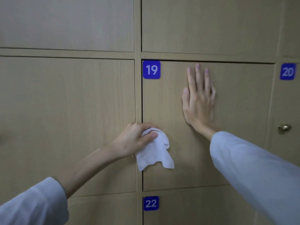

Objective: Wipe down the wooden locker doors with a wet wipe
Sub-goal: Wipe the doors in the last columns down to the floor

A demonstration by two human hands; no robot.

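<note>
The person is facing a wall of wooden lockers, and both hands are working on the door point(235, 127) marked by the blue number 19 tag point(151, 69). The right hand point(198, 101) is lying flat against the upper middle of that door, fingers straight and together, holding nothing; judging from its placement, it is bracing the door so the panel is not rattling or swinging under the pressure of wiping. The left hand point(138, 138) is curling its fingers and thumb around a bunched white wet wipe point(154, 153), gripping the top of it near the door's left edge, right beside the dark gap that separates this door from the neighbouring door point(68, 119). The loose lower part of the wipe is hanging down over the wood, which suggests only the bunched part under the fingers is doing the rubbing. Holding it crumpled is probably giving a firmer pad to press with. To the right, a small metal knob point(284, 128) is sitting below the 20 tag point(287, 71), and a 22 tag point(151, 203) is marking the door underneath. Whether this door is already wiped elsewhere is not something the wood is showing.
</note>
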